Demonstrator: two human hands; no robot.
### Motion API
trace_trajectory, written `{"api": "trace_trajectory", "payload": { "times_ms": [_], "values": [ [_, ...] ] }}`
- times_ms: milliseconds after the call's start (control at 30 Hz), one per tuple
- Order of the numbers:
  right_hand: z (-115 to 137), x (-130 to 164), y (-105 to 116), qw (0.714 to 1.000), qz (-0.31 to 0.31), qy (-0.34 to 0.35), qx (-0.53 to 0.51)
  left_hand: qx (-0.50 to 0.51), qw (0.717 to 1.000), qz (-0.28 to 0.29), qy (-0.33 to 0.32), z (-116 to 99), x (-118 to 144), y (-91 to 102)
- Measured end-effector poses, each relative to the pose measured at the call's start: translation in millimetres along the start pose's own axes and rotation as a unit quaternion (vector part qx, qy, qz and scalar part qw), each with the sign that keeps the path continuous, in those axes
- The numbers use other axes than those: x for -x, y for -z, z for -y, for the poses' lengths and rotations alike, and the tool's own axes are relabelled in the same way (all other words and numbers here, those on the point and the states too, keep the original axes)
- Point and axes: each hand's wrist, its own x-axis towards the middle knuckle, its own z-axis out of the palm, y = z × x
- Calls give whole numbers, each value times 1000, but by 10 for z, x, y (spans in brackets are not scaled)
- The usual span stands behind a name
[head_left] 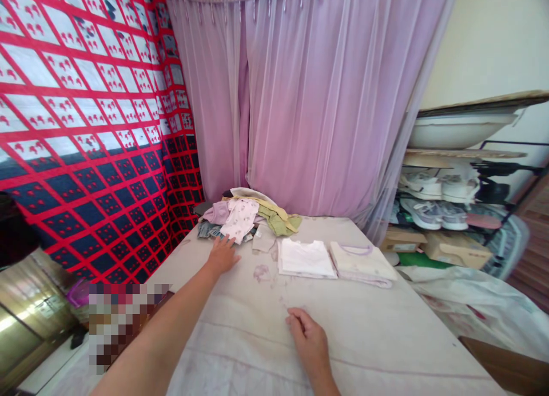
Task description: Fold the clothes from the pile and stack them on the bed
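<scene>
- The left hand [222, 254] reaches far across the bed [257, 350], palm down, fingers spread; its fingertips touch the near edge of the clothes pile [246, 216].
- It grips nothing: the hand lies open against the cloth.
- The pile sits at the far end of the bed, close to the pink curtain [309, 98]. A pale printed garment [239, 218] lies on top, just beyond the left hand, with a green piece [281, 220] to its right and a bit of denim [209, 230] at its left edge.
- The right hand [309, 341] rests on the bed near the person, loosely curled, holding nothing. The two hands are well apart.
- Two folded tops lie side by side to the right of the pile: a white one [305, 258], and a cream one [362, 261] with a lilac neckline.
- A small folded pale piece [263, 238] lies between the pile and the white top.
- A red and blue patterned cloth [86, 127] hangs on the left.
- A shelf with shoes [437, 198] stands to the right of the bed.
</scene>
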Motion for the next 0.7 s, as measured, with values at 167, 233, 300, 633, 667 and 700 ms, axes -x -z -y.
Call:
{"api": "trace_trajectory", "payload": {
  "times_ms": [167, 233, 300, 633, 667, 700],
  "values": [
    [-10, 6, -13, 1000, 8, 5, 14, -11, 1000, -8, -1, -41, -9, -72],
    [-17, 8, -15, 1000, 8, 5, 15, -16, 1000, -18, 8, -70, -69, -118],
    [-20, 8, -16, 1000, 7, 5, 19, -8, 1000, -26, 15, -96, -130, -137],
    [-5, -11, 0, 1000, 4, 10, 14, 119, 990, -47, 54, -226, 71, 378],
    [-7, -13, 1, 1000, 3, 10, 15, 128, 988, -56, 65, -240, 145, 442],
    [-10, -15, 1, 1000, 2, 10, 16, 138, 985, -65, 75, -254, 227, 497]
  ]
}}
